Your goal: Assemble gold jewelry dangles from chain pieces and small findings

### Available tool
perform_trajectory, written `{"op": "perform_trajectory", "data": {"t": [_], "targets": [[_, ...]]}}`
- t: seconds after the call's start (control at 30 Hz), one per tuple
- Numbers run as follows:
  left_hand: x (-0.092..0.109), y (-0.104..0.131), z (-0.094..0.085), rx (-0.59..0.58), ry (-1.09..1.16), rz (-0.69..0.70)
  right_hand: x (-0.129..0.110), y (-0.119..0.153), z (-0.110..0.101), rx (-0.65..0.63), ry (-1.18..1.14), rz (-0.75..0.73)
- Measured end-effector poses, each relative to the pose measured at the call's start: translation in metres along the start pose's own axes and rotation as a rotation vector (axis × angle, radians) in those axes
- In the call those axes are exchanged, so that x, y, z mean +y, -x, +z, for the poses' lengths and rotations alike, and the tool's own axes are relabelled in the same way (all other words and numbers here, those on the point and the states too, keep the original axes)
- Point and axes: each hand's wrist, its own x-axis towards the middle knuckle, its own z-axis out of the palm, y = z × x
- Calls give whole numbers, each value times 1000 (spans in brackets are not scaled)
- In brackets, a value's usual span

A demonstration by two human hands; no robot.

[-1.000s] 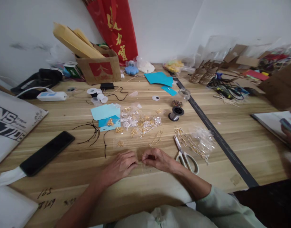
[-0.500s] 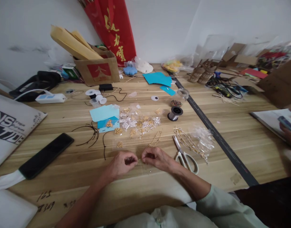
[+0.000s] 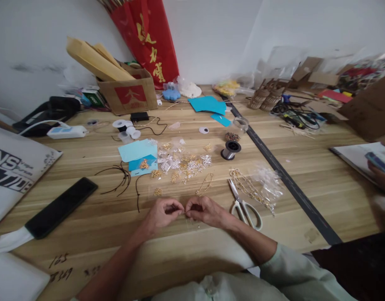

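The gap between the two hands has just closed: half a second ago the left hand (image 3: pixel 162 213) and the right hand (image 3: pixel 203 210) stood slightly apart, and now their fingertips meet over the near part of the desk (image 3: pixel 305 167). The left one has also turned from the flatter, knuckles-up pose of a second ago, so that an opening shows between its thumb and forefinger. That suggests both are now working on one spot, probably on a single small piece, though whatever sits between the tips is too small to make out, and its direction cannot be read. Each grip is narrow, a fine pinch of thumb and forefinger; what it holds, if anything, I cannot tell. The nearest clear thing is a thin gold chain (image 3: pixel 205 184), lying loose just beyond the right hand as a slim loop, its long axis slanting from near left to far right; it has not shifted. Beyond the left hand is a small pile of gold pieces (image 3: pixel 157 192). The scissors (image 3: pixel 245 210) lie beside the right forearm, blades pointing away and a little left, white handles toward the person.
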Motion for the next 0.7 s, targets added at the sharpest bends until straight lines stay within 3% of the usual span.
{"op": "perform_trajectory", "data": {"t": [0.37, 0.7], "targets": [[1, -1, 0, -25, 134, -72, -3, -1, -1, 24, -34, 13], [1, -1, 2, 34, -13, -11, -4, -1, -2, 28, -31, 2]]}}
